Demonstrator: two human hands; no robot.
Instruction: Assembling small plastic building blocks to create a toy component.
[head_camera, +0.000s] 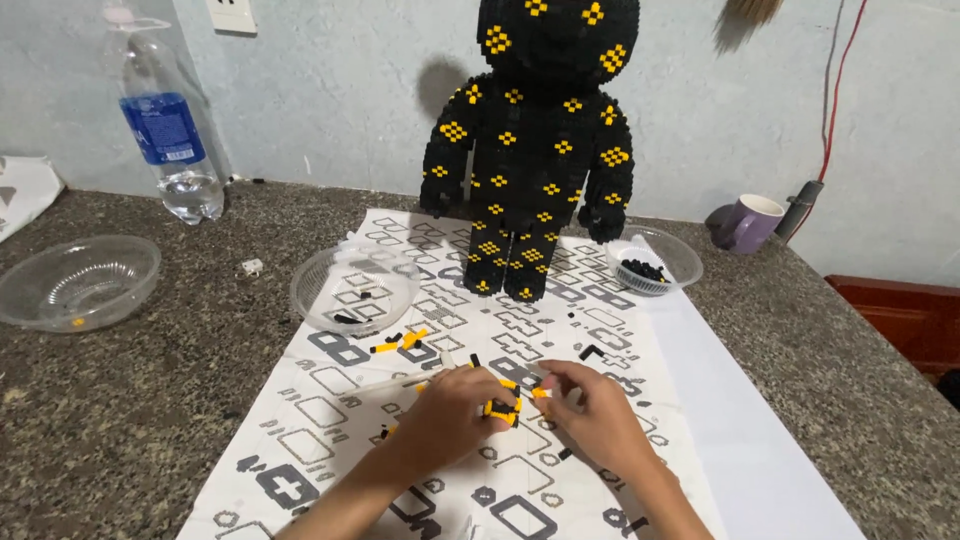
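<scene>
My left hand (450, 412) grips a small black and yellow brick assembly (503, 402) just above the printed instruction sheet (330, 395). My right hand (590, 405) pinches a tiny yellow brick (541, 392) right beside that assembly. Loose yellow and black bricks (400, 344) lie on the sheet in front of my hands. A tall black brick figure with yellow patches (535, 150) stands upright at the sheet's far end.
On the speckled stone counter stand a clear bowl (352, 290) with a few bricks, a clear bowl of black bricks (655, 258), another clear bowl (78, 282) at the left, a water bottle (165, 125) and a purple mug (748, 222).
</scene>
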